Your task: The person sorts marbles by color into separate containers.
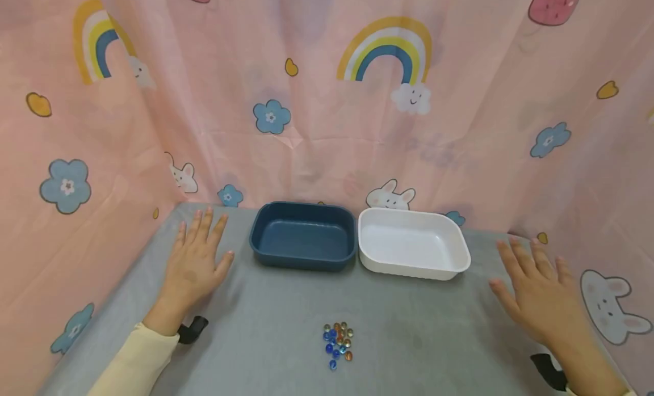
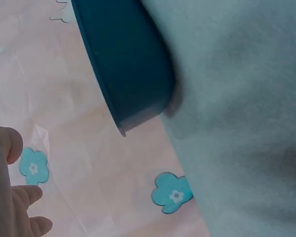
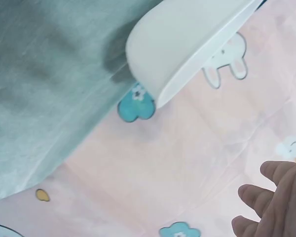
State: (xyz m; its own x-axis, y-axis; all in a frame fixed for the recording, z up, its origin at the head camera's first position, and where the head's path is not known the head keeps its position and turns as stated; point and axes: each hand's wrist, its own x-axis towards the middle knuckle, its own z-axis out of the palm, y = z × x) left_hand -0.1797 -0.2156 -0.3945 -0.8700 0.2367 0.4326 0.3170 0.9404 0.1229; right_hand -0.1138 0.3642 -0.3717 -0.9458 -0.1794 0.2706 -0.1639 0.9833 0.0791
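Observation:
My left hand (image 1: 195,271) is held with fingers straight and spread, to the left of a dark blue rectangular tray (image 1: 301,261). On the other side my right hand (image 1: 543,297) is also spread, right of a white rectangular tray (image 1: 409,269). Neither hand holds anything. Both trays stand side by side at the back, with bare insides. A loose cluster of glass marbles (image 1: 336,354), some blue and some amber or clear, lies in front of them. The left wrist view shows the blue tray's end (image 2: 133,64); the right wrist view shows the white tray's end (image 3: 163,44).
A grey cloth (image 1: 255,339) covers the table. Pink curtains (image 1: 317,158) printed with rainbows, flowers and rabbits enclose it at the back and both sides. Black straps (image 1: 193,329) are at the wrists.

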